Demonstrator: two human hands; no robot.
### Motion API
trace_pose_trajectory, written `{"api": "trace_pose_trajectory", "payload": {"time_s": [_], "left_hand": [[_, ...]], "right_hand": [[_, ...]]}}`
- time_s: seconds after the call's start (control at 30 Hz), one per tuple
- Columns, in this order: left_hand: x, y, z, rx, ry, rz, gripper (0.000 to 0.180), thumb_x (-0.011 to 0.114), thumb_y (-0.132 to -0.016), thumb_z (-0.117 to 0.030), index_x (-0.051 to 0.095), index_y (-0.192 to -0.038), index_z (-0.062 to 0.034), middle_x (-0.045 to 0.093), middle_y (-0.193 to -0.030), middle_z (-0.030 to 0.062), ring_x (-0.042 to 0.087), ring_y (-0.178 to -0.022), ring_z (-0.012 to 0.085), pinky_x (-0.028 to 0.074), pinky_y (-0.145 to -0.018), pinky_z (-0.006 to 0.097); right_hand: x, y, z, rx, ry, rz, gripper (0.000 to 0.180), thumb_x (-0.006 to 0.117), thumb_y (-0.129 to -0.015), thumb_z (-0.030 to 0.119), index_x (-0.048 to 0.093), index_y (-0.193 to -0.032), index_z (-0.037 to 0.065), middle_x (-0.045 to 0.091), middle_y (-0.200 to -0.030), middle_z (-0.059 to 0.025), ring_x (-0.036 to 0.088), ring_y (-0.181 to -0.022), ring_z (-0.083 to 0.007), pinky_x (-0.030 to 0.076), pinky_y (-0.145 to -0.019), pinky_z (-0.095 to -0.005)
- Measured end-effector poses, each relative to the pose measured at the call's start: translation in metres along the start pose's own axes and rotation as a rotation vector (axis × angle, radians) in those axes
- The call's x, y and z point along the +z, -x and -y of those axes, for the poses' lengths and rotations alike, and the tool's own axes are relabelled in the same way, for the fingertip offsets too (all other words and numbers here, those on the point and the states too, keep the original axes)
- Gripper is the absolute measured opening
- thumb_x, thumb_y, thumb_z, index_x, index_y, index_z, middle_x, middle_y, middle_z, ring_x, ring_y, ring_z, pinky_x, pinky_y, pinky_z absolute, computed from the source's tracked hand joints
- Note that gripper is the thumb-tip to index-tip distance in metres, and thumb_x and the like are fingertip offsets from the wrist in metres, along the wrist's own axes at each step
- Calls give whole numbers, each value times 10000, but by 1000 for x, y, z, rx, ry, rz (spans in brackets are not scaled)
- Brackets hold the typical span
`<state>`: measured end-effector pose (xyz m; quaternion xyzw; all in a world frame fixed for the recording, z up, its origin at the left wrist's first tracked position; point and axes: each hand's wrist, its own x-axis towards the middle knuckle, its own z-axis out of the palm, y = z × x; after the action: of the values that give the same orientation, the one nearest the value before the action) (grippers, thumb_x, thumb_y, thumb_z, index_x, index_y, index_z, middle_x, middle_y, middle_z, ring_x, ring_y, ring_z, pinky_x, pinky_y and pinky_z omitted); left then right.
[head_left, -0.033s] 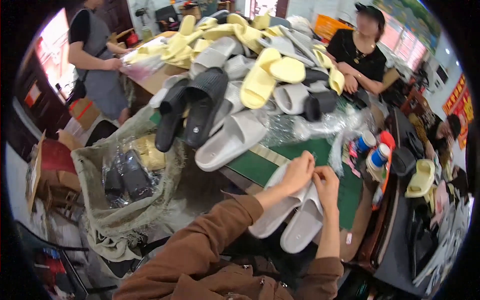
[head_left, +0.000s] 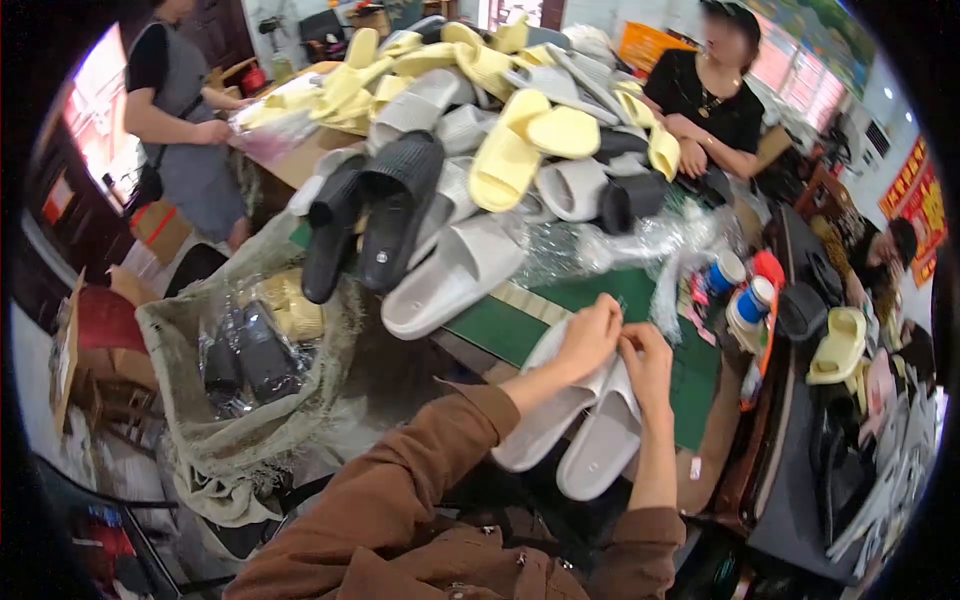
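Observation:
A pair of pale grey slippers lies side by side at the near edge of the work table, the left slipper [head_left: 535, 432] and the right slipper [head_left: 598, 455] with their heels toward me. Over their front ends my left hand [head_left: 590, 338] and my right hand [head_left: 647, 362] come close together. On both hands the fingers are pinched; whatever is between them is too small or hidden to make out. My left wrist crosses above the left slipper, and my right forearm runs along the right slipper's outer side.
A heap of yellow, grey and black slippers [head_left: 505, 155] covers the table's far part, with clear plastic wrap [head_left: 600, 248] before it. At left stands a cloth-lined bin [head_left: 180, 400] holding bagged slippers. Blue-and-white containers [head_left: 750, 300] stand at right. Other people are around the table.
The whole view has shifted a little, so things sit slightly further left and up. My hands keep their pinched pose over the slippers.

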<state>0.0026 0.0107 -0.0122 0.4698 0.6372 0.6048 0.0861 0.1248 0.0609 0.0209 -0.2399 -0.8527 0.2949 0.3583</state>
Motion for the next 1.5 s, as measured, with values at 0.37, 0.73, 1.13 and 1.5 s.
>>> {"api": "trace_pose_trajectory", "payload": {"time_s": [0.37,0.73,1.13,1.5], "left_hand": [[-9,4,-11,5,-136,295,134,569,-845,-165,602,-876,-40,650,-747,140,631,-689,314,477,-625,405],[-12,4,-12,18,-85,182,107,571,-827,-127,588,-835,-22,628,-762,160,611,-693,344,456,-602,423],[-10,7,-10,29,-135,212,56,552,-808,-85,572,-798,-34,643,-803,160,611,-744,378,467,-624,472],[-10,6,-13,-3,-136,203,67,564,-813,-100,579,-816,-36,645,-800,155,615,-743,367,477,-631,452]], "right_hand": [[4,3,-9,61,64,-247,45,614,-811,17,601,-848,-5,589,-769,-135,583,-636,-246,466,-593,-341],[5,3,-7,53,29,-147,47,625,-796,11,602,-832,-8,579,-742,-125,574,-623,-235,462,-585,-331],[6,1,-11,57,74,-259,36,622,-801,13,604,-827,-5,569,-724,-129,562,-605,-241,454,-573,-338],[3,2,-7,31,65,-238,40,612,-792,-5,587,-822,-14,555,-722,-131,557,-604,-239,451,-576,-336]]}}
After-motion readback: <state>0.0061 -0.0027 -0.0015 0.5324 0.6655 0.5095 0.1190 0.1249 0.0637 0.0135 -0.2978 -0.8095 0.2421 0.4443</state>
